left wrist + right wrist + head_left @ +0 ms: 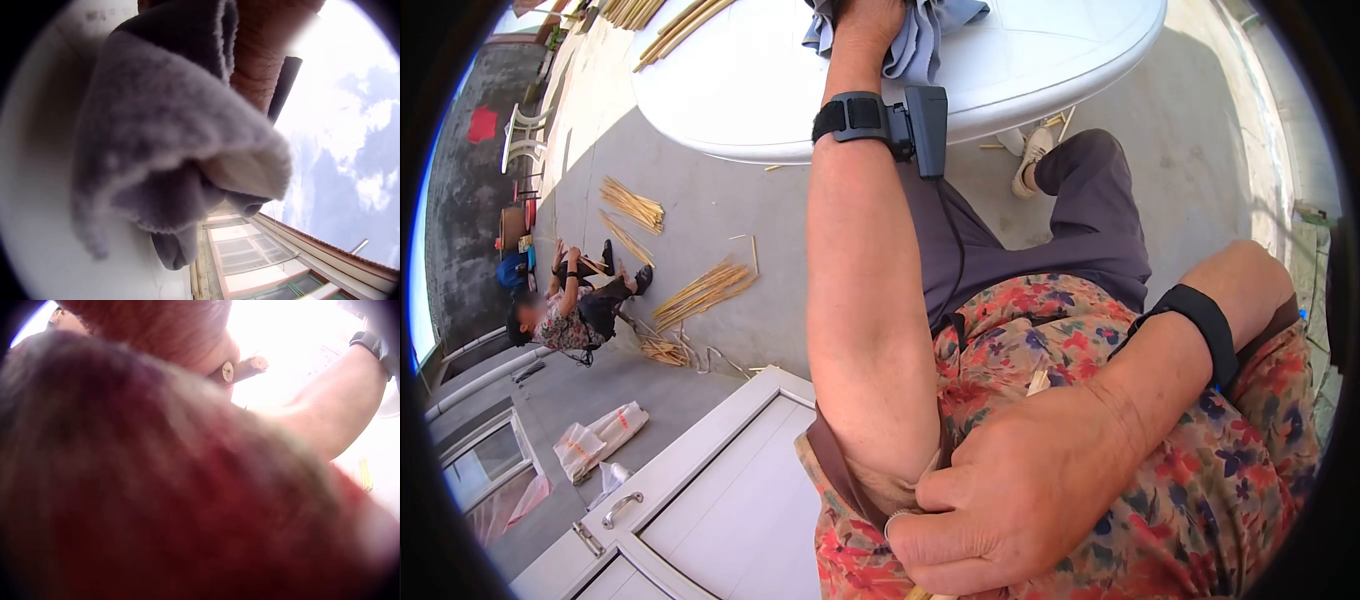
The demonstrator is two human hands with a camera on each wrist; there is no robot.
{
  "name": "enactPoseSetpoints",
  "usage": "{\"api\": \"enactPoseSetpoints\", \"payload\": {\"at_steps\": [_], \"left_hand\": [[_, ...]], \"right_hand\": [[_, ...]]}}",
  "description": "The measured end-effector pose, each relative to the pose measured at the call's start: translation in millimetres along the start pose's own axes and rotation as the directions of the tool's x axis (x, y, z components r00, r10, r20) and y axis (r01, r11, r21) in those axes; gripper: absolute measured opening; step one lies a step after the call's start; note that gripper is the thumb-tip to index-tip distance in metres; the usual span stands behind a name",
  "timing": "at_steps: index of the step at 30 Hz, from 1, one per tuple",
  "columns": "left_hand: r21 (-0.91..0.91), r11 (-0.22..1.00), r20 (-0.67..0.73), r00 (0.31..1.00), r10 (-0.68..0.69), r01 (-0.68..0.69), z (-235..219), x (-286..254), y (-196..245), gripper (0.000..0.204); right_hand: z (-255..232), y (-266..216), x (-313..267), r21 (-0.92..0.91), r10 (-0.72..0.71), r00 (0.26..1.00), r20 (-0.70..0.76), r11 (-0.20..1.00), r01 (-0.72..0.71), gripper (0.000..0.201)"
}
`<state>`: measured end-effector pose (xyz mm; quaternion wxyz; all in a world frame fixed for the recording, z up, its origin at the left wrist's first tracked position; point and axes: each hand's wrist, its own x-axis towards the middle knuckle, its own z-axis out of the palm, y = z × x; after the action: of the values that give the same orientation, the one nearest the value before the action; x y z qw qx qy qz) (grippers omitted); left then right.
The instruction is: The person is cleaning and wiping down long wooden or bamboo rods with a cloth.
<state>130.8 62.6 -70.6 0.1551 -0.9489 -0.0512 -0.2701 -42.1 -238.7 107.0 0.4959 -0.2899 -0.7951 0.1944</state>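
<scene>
My left arm reaches out to the white round table, and the left hand is at the top edge of the head view, mostly cut off. It grips a bunched grey cloth, whose folds and frayed edge fill much of the left wrist view; the fingers are hidden behind the cloth. My right hand is bent across the body, its curled fingers by the sleeve edge at the left elbow. Thin wooden sticks stick out of this fist, and two cut stick ends show in the right wrist view.
Bundles of sticks lie on the white table, and more stick bundles are on the concrete floor. Another person sits at the left. A white door panel stands at the lower left, near a plastic bag.
</scene>
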Motion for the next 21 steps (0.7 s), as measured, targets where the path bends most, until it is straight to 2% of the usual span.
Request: {"api": "enactPoseSetpoints", "payload": {"at_steps": [2,3,5,6,8,9,10,14,17,19,20,21], "left_hand": [[-0.165,0.986,-0.154,0.988,-0.02,-0.005,9,-5,-3,0.03],[-0.167,0.986,-0.155,0.988,-0.021,-0.005,14,-3,-3,0.03],[-0.213,0.975,0.017,0.998,-0.067,0.069,20,2,-4,0.03],[-0.21,0.975,0.018,0.998,-0.068,0.07,22,1,-4,0.03],[0.066,0.998,-0.056,0.998,0.012,-0.008,2,2,5,0.029],[-0.416,0.899,-0.01,0.988,-0.155,0.137,-17,5,13,0.03],[-0.516,0.781,0.283,0.931,-0.231,0.351,-52,14,23,0.033],[-0.525,0.807,0.147,0.962,-0.229,0.272,-73,11,33,0.028],[-0.52,0.818,0.083,0.968,-0.237,0.245,-77,10,40,0.025],[-0.512,0.829,0.033,0.97,-0.241,0.223,-78,9,44,0.023],[-0.513,0.832,0.006,0.97,-0.244,0.212,-80,9,46,0.021],[-0.513,0.834,-0.016,0.969,-0.247,0.204,-81,10,48,0.02]], "right_hand": [[1,-1,0,-0.032,-0.027,0.999,-0.033,0.999,0.026,0.012],[1,-2,-1,-0.032,-0.022,0.999,-0.024,0.999,0.021,0.012],[1,-3,-1,-0.029,-0.014,1.0,-0.006,0.999,0.014,0.012],[1,-2,-1,-0.026,-0.014,1.0,0.002,1.0,0.014,0.012],[0,-1,0,-0.021,-0.023,1.0,0.014,1.0,0.023,0.012],[-1,0,0,-0.017,-0.025,0.999,0.034,1.0,0.026,0.011],[-3,2,1,-0.014,-0.029,0.998,0.056,0.999,0.029,0.011],[-6,4,0,-0.087,-0.023,0.995,0.093,0.996,0.031,0.013],[-9,7,-5,-0.131,0.048,0.995,0.084,0.991,-0.037,0.015],[-23,12,-9,-0.189,0.204,0.975,0.09,0.964,-0.184,0.018],[-30,18,-10,-0.205,0.199,0.976,0.094,0.963,-0.176,0.018],[-36,27,-12,-0.264,0.297,0.954,0.042,0.924,-0.276,0.016]]}}
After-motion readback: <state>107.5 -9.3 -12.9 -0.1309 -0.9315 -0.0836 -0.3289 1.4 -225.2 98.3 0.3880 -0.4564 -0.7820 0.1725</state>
